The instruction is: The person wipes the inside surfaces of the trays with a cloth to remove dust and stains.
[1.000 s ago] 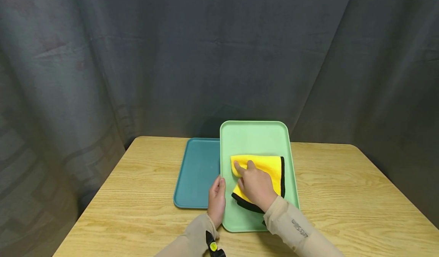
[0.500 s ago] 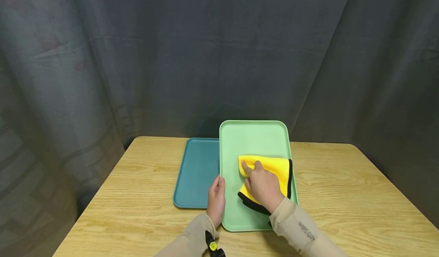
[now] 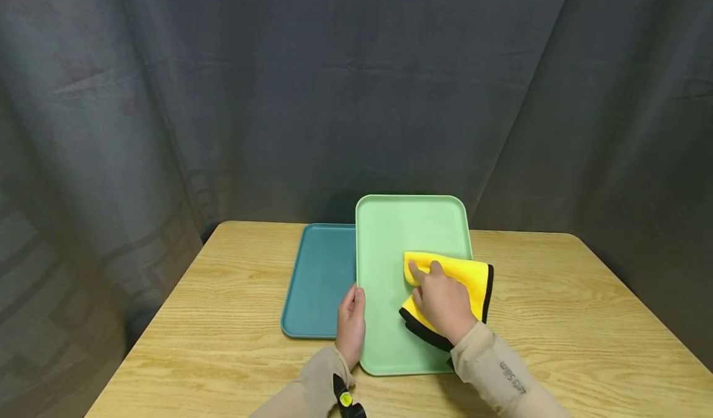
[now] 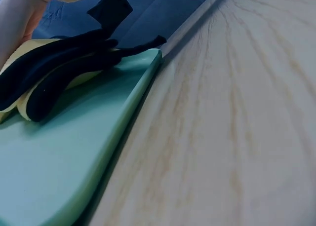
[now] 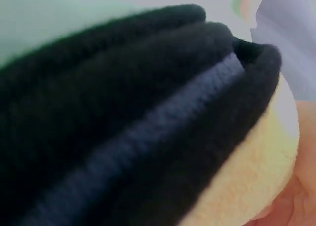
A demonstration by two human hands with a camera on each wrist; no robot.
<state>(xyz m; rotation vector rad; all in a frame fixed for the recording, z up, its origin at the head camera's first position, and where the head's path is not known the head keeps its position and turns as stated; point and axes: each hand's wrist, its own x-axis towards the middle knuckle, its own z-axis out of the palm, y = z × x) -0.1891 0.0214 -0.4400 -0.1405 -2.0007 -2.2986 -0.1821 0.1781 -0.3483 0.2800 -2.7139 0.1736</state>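
Observation:
A light green tray point(image 3: 384, 238) stands lengthwise before me. At its left long edge my left hand point(image 3: 351, 331) grips the rim, thumb along the side; the fingers beneath are hidden. Over the tray's right half my right hand point(image 3: 445, 303) holds a folded yellow cloth point(image 3: 470, 275) with black edging against the surface, index and middle fingers spread on top. The cloth's right part hangs past the tray's right rim. In the left wrist view the bunched cloth point(image 4: 74, 63) overlaps the tray point(image 4: 74, 152). Close up in the right wrist view are the cloth's black folds point(image 5: 148, 112).
A blue-green tray point(image 3: 320, 282) lies on the wooden table point(image 3: 234, 300), left of the green tray, which partly covers it. A dark grey curtain point(image 3: 312, 108) hangs behind the table. A black strap with a yellow-green dot point(image 3: 346, 399) is on my left wrist.
My right hand has slid to the right across the green tray, and the yellow cloth has moved with it beyond the right rim. The left hand and both trays have stayed nearly still.

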